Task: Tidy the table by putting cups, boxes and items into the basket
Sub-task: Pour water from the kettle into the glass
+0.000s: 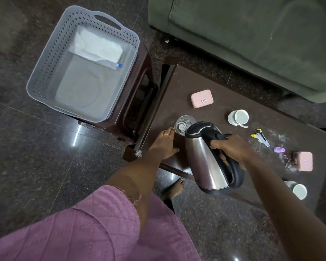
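Note:
My right hand [229,147] grips the black handle of a steel kettle [205,157], held tilted above the near edge of the dark table [177,102]. Stretched out flat on the table, my left hand [165,144] touches a clear glass [183,124] with its fingertips. A grey perforated basket [45,72] stands on a brown stool [139,91] left of the table, with a white packet [100,47] inside. On the table lie a pink box [202,98], a white cup [238,117], a second pink box [305,161] and another white cup [298,190].
A stapler [261,137] and a small purple item [279,149] lie on the table's right half. A green sofa [252,34] runs along the far side. Dark polished floor surrounds the stool. My bare foot [174,189] shows under the table edge.

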A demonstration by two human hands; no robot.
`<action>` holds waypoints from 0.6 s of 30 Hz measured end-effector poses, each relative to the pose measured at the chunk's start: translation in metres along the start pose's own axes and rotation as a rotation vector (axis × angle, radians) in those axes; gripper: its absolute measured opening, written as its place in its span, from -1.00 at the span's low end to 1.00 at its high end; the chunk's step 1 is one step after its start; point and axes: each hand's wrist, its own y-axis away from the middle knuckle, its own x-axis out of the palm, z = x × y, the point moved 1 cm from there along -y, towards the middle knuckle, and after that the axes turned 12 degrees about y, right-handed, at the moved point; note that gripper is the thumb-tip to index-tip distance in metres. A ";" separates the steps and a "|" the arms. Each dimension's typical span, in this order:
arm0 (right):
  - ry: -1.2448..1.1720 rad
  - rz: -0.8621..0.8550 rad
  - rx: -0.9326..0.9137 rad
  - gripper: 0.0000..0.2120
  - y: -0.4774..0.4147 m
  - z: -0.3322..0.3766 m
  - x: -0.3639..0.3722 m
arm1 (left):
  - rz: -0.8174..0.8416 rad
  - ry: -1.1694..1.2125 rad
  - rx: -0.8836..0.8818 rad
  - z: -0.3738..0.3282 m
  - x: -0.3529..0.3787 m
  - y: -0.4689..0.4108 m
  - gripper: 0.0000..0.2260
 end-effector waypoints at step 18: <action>0.011 0.000 0.005 -0.75 -0.001 0.007 -0.002 | -0.005 -0.038 0.024 -0.003 -0.002 -0.001 -0.22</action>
